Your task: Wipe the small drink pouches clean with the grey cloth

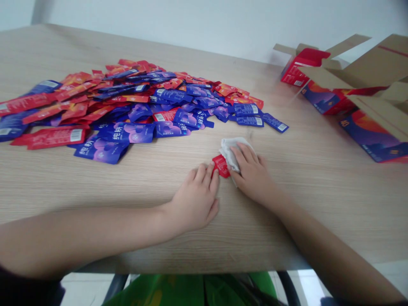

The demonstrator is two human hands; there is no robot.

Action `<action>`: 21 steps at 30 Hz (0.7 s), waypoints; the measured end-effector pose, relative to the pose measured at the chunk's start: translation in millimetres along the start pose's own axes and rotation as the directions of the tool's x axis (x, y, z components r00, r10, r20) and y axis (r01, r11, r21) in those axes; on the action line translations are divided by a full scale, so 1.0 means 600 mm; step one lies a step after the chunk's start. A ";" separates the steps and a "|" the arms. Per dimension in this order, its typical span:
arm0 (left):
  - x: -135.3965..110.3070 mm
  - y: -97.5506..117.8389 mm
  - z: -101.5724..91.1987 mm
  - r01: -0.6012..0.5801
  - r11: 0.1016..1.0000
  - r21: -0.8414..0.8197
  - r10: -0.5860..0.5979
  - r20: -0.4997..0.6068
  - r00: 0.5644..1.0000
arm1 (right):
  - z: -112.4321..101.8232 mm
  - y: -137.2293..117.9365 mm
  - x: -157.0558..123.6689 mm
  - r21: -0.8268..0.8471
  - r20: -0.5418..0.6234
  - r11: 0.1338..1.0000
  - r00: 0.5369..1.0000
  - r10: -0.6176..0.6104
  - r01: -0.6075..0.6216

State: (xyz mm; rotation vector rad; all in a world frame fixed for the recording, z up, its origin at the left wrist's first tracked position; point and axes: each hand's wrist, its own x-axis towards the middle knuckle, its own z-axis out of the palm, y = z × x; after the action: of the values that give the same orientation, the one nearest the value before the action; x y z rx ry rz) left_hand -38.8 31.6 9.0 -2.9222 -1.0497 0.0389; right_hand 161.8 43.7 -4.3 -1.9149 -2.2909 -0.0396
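Observation:
A small red sachet (221,166) lies flat on the wooden table, partly hidden by fingers and cloth. My left hand (199,197) rests palm down at its left end, its fingertips pinning that edge while the thumb stays apart on the tabletop. Over the sachet's right side, my right hand (253,172) grips a crumpled white cloth (235,146) and presses it down. Beyond both hands spreads a large heap of red sachets (57,137) and blue-purple sachets (103,148), overlapping in many directions.
Open cardboard boxes stand at the right: a red box (288,72) at the back, a blue-and-red box (321,98) and another printed box (371,134) nearer, their flaps spread. A white wall (204,25) rises behind the table (143,185). Green fabric (159,291) shows below the front edge.

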 end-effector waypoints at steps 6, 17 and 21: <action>0.000 0.001 -0.001 -0.005 1.000 -0.016 0.005 -0.010 1.000 | 0.003 -0.022 -0.006 -0.016 -0.021 1.000 1.000 -0.022 0.021; 0.000 0.001 -0.002 0.006 1.000 -0.005 -0.006 0.002 1.000 | 0.007 0.014 0.006 -0.010 -0.066 0.999 0.997 0.050 -0.051; 0.000 0.001 -0.001 -0.003 1.000 0.002 0.003 -0.005 1.000 | 0.009 -0.008 0.000 -0.053 -0.055 0.999 0.998 0.010 -0.013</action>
State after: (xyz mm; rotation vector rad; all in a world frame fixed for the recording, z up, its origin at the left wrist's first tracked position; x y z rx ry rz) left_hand -38.6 31.0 9.5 -2.9206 -1.0432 0.0328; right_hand 156.6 43.2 -9.1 -1.9272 -2.2653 -0.1516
